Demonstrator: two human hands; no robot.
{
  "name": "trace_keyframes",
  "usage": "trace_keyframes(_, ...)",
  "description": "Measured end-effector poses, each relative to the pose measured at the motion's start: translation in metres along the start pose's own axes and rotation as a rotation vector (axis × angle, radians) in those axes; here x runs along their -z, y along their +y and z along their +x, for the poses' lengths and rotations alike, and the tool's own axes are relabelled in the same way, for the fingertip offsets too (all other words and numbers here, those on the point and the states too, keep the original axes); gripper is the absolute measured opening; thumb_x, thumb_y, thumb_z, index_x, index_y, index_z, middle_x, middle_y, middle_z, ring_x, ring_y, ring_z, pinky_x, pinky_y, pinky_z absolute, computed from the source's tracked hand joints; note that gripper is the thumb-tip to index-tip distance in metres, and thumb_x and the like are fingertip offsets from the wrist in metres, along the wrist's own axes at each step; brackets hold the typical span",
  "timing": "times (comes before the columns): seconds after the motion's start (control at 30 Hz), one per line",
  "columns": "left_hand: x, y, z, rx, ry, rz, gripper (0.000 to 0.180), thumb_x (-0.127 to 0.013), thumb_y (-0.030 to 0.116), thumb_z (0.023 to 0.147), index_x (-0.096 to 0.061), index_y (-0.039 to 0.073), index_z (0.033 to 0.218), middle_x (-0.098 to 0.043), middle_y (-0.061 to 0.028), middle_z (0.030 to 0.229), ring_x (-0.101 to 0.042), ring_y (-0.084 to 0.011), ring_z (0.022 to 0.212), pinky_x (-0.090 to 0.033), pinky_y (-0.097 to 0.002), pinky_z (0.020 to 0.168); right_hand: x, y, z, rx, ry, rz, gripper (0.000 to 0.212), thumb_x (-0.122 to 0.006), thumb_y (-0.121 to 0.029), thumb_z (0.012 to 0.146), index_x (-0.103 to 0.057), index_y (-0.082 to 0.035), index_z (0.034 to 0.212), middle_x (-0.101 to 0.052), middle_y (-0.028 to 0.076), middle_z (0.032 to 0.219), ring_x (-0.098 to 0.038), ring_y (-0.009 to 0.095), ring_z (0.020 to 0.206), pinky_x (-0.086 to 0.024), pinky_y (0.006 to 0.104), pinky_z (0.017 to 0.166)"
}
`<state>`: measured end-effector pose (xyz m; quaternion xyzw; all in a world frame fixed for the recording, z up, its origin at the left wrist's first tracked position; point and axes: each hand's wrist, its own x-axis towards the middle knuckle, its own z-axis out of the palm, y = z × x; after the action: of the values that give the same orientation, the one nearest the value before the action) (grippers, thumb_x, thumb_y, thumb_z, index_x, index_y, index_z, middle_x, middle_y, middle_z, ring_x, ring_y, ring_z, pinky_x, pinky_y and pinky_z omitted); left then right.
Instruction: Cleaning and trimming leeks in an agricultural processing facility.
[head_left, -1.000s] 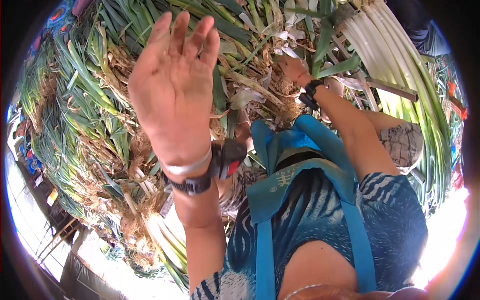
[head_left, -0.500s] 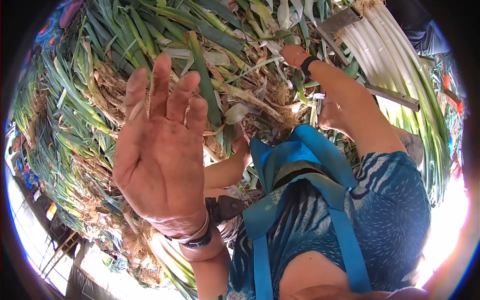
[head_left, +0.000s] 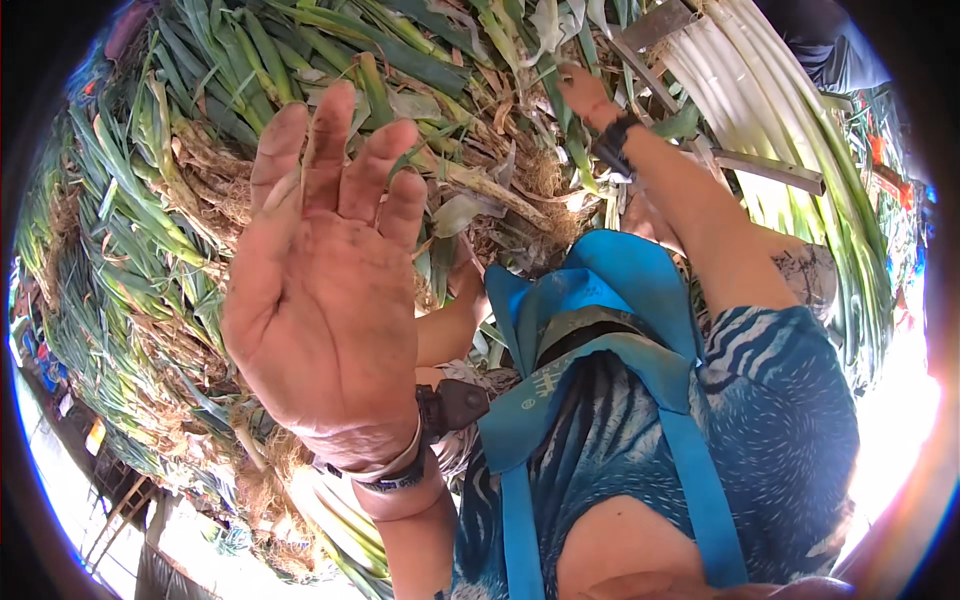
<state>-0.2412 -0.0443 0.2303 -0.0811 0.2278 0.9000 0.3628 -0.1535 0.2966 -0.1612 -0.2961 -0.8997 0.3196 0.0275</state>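
My left hand (head_left: pixel 325 300) is raised close to the camera, palm up with the fingers spread, holding nothing. Dirt marks its fingers, and bands circle the wrist. Beneath it spreads a heap of leeks (head_left: pixel 200 60) with green leaves, dry brown leaves and pale roots. My right hand (head_left: pixel 585 95) reaches out to the far side, beside a drooping green leek leaf (head_left: pixel 568 125). A black band (head_left: pixel 615 140) sits on that wrist. The right fingers are small and partly hidden, so I cannot make out whether they grip anything.
White-stemmed leeks (head_left: pixel 740 80) lie side by side at the right, next to a metal bar (head_left: pixel 770 170) and a metal plate (head_left: pixel 655 25). A blue apron (head_left: pixel 630 290) covers my front. My bent leg (head_left: pixel 450 325) shows beneath my left hand.
The view has shifted slightly. My right hand has moved a little farther out, its wrist turned so more of the black band shows. My left hand stays raised and spread.
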Motion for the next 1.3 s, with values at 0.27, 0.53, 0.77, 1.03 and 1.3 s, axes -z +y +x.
trace_keyframes(0.27, 0.009, -0.002, -0.021, 0.011, -0.029, 0.065, 0.049, -0.033, 0.008, 0.097, -0.02, 0.0, 0.143, -0.029, -0.0256, 0.145, -0.036, -0.0413, 0.131, -0.033, -0.0528, 0.105, -0.044, 0.039, -0.097, -0.903, 0.293, -0.179, 0.013, -0.057, -0.018, 0.078, -0.062, -0.006, 0.082, -0.062, 0.013, 0.095, -0.061, 0.026, 0.092, -0.05, 0.0394, 0.075)
trace_keyframes(0.53, 0.01, -0.01, -0.054, -0.031, 0.001, 0.134, 0.041, -0.037, 0.008, 0.096, -0.034, 0.0, 0.136, -0.037, -0.0222, 0.14, -0.045, -0.0375, 0.122, -0.039, -0.047, 0.098, -0.072, 0.111, -0.115, -0.893, -0.042, -0.268, 0.04, -0.062, -0.017, 0.077, -0.054, -0.003, 0.114, -0.063, 0.016, 0.099, -0.061, 0.03, 0.088, -0.05, 0.0388, 0.077)
trace_keyframes(0.77, 0.013, -0.01, -0.071, -0.072, 0.007, 0.167, 0.038, -0.039, 0.008, 0.095, -0.039, 0.0, 0.132, -0.042, -0.0209, 0.136, -0.049, -0.0358, 0.114, -0.04, -0.0442, 0.094, -0.093, 0.13, -0.126, -0.54, -0.337, -0.368, 0.053, -0.064, -0.014, 0.078, -0.047, -0.003, 0.127, -0.064, 0.015, 0.095, -0.06, 0.027, 0.082, -0.049, 0.034, 0.073)
trace_keyframes(1.03, 0.016, -0.005, -0.074, -0.05, -0.057, 0.171, 0.036, -0.038, 0.009, 0.096, -0.038, 0.001, 0.13, -0.049, -0.0175, 0.126, -0.049, -0.0339, 0.113, -0.04, -0.0432, 0.094, -0.039, -0.007, -0.124, -0.541, -0.106, 0.31, 0.055, -0.059, -0.046, 0.084, -0.061, 0.001, 0.112, -0.064, 0.013, 0.088, -0.061, 0.024, 0.077, -0.046, 0.034, 0.069)
trace_keyframes(1.3, 0.023, -0.001, -0.068, 0.003, -0.193, 0.11, 0.036, -0.038, 0.009, 0.096, -0.036, -0.003, 0.129, -0.049, -0.0169, 0.124, -0.047, -0.0333, 0.115, -0.04, -0.0421, 0.095, -0.029, -0.004, -0.294, -0.654, -0.065, 0.166, 0.063, -0.056, -0.054, 0.081, -0.064, 0.002, 0.108, -0.065, 0.025, 0.096, -0.062, 0.041, 0.093, -0.047, 0.0438, 0.081)
